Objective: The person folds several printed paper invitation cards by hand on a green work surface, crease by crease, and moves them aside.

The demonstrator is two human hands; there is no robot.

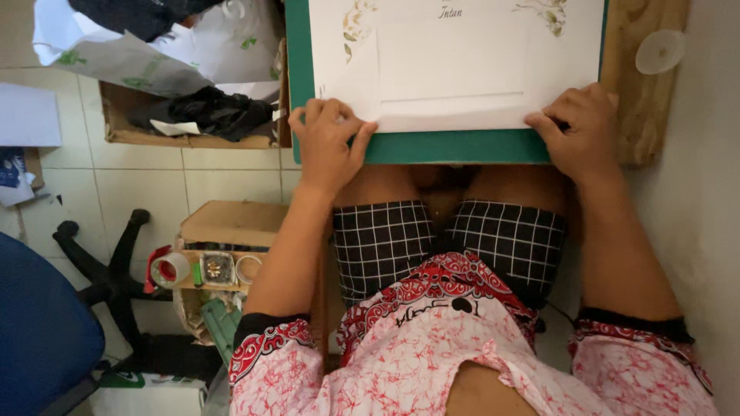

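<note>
Hands were observed at the near edge of a white sheet (455, 65), which lay flat on a green mat (447, 146) set on a wooden board (651, 100). The left hand (327, 142) was placed on the sheet's near left corner, fingers curled over the paper and thumb pressed to the edge where sheet met mat. The right hand (582, 131) was placed on the near right corner, fingers bent and laid flat on the paper. Neither hand was closed around anything; the sheet was pressed down, not gripped. Whether a small dark item was tucked under the right fingers could not be told. Faint floral prints were noted at the far corners of the sheet, and a paler rectangle at its centre. A round translucent disc (660, 51) was seen on the board, to the right of the mat and well apart from the right hand.

Checked shorts (447, 243) and a red-and-white patterned shirt (432, 347) were seen near the camera. On the tiled floor to the left, a cardboard box (123, 123) with black cloth and white paper was recorded at the far side. Nearer, a lower box (231, 223) was noted, with a tape roll (171, 270) just beside it. A blue chair (42, 331) was seen at the near left.
</note>
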